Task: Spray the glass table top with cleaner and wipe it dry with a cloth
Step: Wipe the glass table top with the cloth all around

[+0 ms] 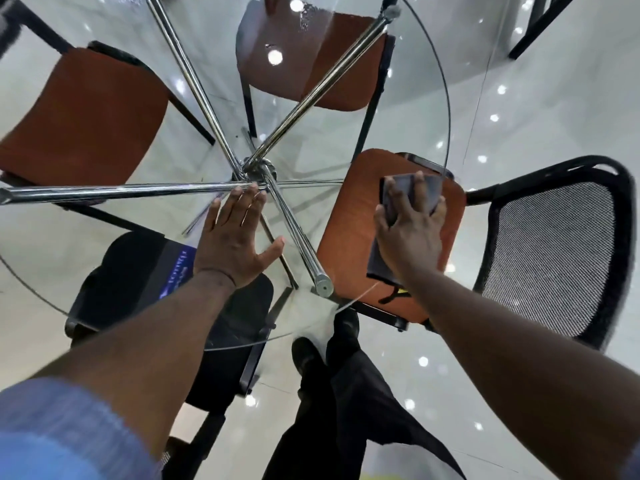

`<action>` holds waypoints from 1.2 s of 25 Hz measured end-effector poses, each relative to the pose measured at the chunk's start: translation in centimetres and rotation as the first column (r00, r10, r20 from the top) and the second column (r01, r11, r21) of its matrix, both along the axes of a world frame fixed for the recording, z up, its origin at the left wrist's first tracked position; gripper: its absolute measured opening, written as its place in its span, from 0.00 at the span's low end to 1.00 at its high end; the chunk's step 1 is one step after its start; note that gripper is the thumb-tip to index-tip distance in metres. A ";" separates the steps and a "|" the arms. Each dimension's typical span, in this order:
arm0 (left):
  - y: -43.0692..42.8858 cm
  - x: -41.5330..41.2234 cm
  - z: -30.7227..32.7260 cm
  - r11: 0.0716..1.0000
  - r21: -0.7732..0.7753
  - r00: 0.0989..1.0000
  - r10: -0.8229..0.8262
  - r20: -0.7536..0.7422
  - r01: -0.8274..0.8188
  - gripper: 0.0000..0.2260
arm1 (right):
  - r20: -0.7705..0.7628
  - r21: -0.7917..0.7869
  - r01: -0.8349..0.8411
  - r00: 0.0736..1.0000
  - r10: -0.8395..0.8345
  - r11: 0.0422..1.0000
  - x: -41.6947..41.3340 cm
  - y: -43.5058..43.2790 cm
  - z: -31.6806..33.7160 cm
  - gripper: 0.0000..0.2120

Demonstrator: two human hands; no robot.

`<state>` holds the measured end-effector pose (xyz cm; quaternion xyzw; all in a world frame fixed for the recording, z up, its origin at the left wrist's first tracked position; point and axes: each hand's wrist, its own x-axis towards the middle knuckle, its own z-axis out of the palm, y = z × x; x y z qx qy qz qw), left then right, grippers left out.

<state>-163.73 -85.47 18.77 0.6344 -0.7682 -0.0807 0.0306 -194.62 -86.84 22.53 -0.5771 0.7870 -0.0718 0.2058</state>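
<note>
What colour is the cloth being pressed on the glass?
Dark grey; the cloth under the right hand shows best in the head view.

Grey cloth [412, 209], orange chair seats [86, 112], black mesh chair [554, 251].

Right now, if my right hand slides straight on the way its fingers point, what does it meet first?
Nothing on top, it seems: the right hand, pressing the cloth, points over bare glass table top toward its far rim. The orange chair sits beneath it.

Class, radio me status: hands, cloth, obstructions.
Left hand flat on glass table top. Right hand presses grey cloth flat. Droplets at far edge. Nothing blocking.
</note>
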 end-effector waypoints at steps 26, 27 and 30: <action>-3.3 -34.3 37.5 0.894 -0.077 0.707 -0.399 -0.583 0.441 0.41 | 0.742 -0.170 0.548 0.618 -0.259 0.819 -34.3 18.9 35.1 0.49; -2.5 -37.7 37.9 0.879 -0.089 0.692 -0.427 -0.582 0.468 0.41 | 0.762 -0.182 0.570 0.597 -0.252 0.801 -37.2 20.1 35.6 0.46; 0.0 -48.6 39.2 0.819 -0.115 0.640 -0.519 -0.567 0.562 0.38 | 0.815 -0.197 0.632 0.530 -0.233 0.750 -46.5 24.1 37.5 0.42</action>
